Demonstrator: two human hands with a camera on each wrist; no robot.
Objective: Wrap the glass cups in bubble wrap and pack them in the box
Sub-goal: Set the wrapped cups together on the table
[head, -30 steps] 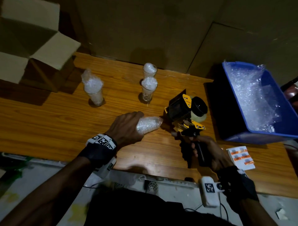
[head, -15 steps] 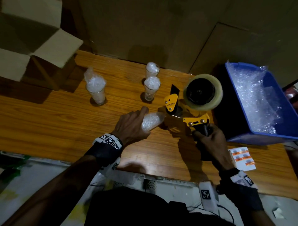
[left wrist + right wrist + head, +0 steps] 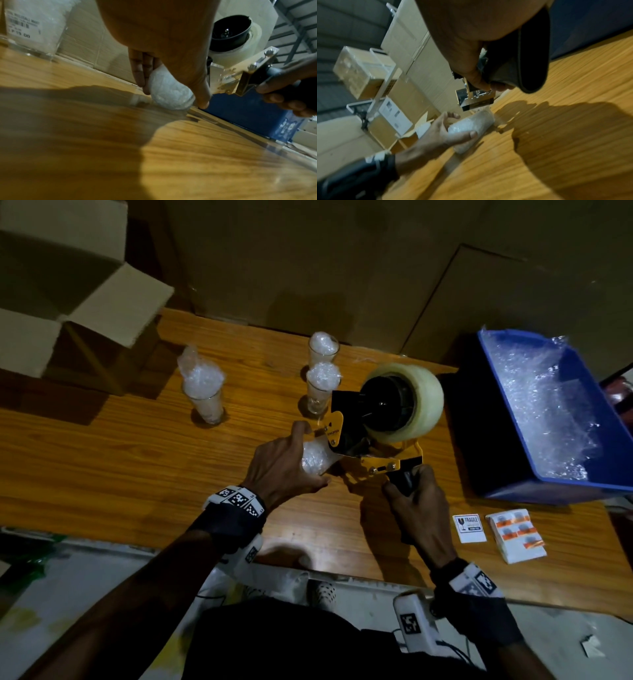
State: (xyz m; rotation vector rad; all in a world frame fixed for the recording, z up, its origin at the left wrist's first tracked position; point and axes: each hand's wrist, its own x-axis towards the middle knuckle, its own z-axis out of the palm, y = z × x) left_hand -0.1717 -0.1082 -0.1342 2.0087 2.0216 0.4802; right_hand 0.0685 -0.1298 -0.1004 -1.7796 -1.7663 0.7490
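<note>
Wooden table [image 3: 137, 460], left hand [image 3: 277, 467] gripping wrapped cup [image 3: 313, 458], right hand [image 3: 421, 508] gripping tape dispenser [image 3: 383, 422]

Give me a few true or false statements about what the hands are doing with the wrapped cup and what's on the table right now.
1. The left hand holds the wrapped cup lying on the table. True.
2. The right hand holds scissors. False: it grips a tape dispenser.
3. Three upright glasses, such as the far left glass, stand stuffed with bubble wrap. True.
4. The blue bin holds glasses. False: only bubble wrap shows in it.
</note>
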